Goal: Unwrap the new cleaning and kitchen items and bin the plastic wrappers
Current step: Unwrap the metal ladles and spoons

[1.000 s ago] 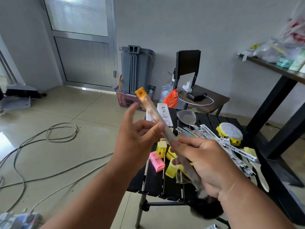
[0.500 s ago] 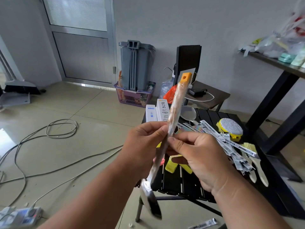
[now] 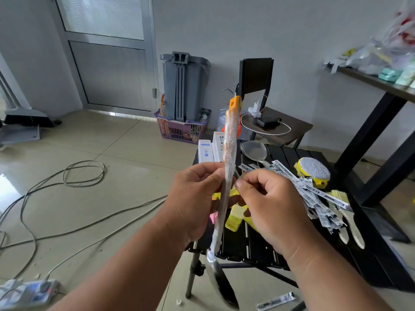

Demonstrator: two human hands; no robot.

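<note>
I hold a long kitchen utensil [image 3: 229, 144] upright in front of me. It has an orange handle on top, a dark head at the bottom, and clear plastic wrap around its shaft. My left hand [image 3: 195, 198] grips the shaft at its middle. My right hand [image 3: 267, 203] pinches the wrapper at the same height from the right. Behind my hands a black slatted folding table [image 3: 289, 153] carries a metal spatula [image 3: 253, 150], yellow clips [image 3: 234, 217], a yellow round scrubber [image 3: 314, 170], wrapped strips [image 3: 312, 191], two brushes [image 3: 350, 218] and white boxes [image 3: 205, 151].
A grey bin [image 3: 184, 86] stands in a purple basket [image 3: 179, 129] by the wall. A black chair [image 3: 269, 113] holds a charger and cable. Cables [image 3: 67, 176] and a power strip [image 3: 27, 292] lie on the tiled floor. A dark desk [image 3: 381, 86] stands right. One wrapper [image 3: 276, 300] lies on the floor.
The utensil has swung from tilted left to nearly upright, its dark head now low at the left of the table. My left hand has closed around the shaft and my right hand pinches the wrapper.
</note>
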